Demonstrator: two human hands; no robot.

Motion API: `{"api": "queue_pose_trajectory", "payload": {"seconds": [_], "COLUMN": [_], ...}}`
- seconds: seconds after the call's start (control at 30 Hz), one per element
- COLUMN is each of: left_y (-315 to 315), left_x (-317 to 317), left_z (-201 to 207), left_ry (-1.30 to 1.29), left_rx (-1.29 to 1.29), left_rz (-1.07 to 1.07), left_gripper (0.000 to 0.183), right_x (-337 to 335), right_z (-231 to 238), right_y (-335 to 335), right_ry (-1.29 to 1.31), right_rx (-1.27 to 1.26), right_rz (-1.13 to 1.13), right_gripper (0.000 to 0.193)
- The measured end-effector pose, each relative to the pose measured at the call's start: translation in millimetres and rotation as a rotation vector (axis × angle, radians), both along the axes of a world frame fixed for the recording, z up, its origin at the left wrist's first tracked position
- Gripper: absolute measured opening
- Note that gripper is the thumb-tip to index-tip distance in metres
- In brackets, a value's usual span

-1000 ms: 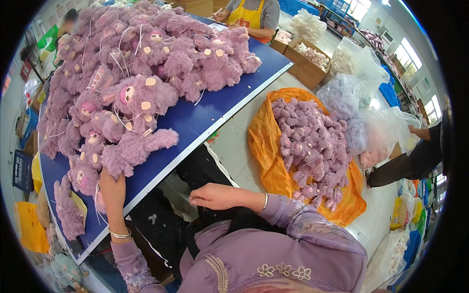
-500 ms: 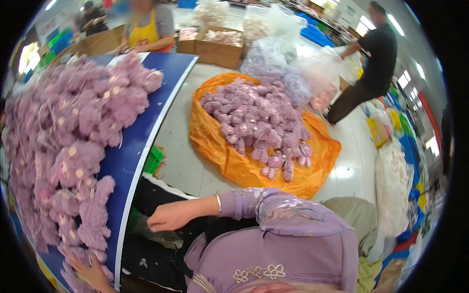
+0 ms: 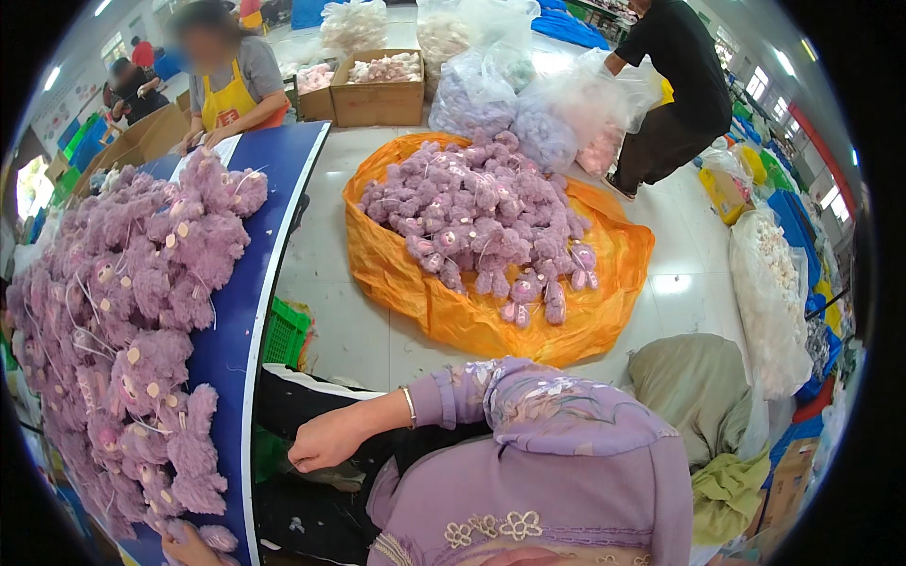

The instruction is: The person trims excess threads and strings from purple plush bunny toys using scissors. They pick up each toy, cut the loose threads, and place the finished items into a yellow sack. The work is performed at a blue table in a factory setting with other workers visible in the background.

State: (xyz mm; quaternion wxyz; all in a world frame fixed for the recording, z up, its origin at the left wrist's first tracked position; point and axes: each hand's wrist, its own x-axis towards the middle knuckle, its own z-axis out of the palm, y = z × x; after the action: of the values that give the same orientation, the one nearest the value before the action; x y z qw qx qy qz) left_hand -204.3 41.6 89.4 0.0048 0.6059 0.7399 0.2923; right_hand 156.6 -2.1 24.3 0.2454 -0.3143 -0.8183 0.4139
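Left hand (image 3: pixel 192 549): at purple plush toys (image 3: pixel 142 368), near end; grip unclear, fingers partly hidden.
Right hand (image 3: pixel 326 441): off tabletop (image 3: pixel 231 377), fingers curled together.
Plush toys: heaped loosely on tabletop.
Risk: heap could slide off edge if lower toys get tugged.

The person wears a lavender top (image 3: pixel 585 486) with a row of 3 cream looped flowers (image 3: pixel 520 524) and a paler corded trim (image 3: pixel 390 547) beside them. The right sleeve (image 3: pixel 552 406) carries a white and muted floral print and narrows to a plain lavender cuff (image 3: pixel 435 400). A slim silver-toned bangle (image 3: pixel 409 407) sits beyond it. The trousers (image 3: pixel 307 505) are black, flecked with lint, with a white stripe (image 3: pixel 311 381).
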Motion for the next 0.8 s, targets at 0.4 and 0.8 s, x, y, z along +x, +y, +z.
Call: {"api": "queue_pose_trajectory", "payload": {"seconds": [0.4,0.8], "left_y": [5.2,12.2], "left_x": [-21.1,-24.0], "left_z": [-32.3,-57.5], "left_ry": [-0.164,-0.267], "left_rx": [0.191,0.277], "left_rz": [-0.058,-0.091], "left_gripper": [0.071,0.071], "right_x": [9.4,10.2], "right_z": [4.1,-0.9], "right_y": [-2.5,-2.2], "right_ry": [0.113,0.131], "right_rx": [-0.043,-0.049], "right_rz": [-0.015,-0.027], "right_gripper": [0.032,0.03]}}
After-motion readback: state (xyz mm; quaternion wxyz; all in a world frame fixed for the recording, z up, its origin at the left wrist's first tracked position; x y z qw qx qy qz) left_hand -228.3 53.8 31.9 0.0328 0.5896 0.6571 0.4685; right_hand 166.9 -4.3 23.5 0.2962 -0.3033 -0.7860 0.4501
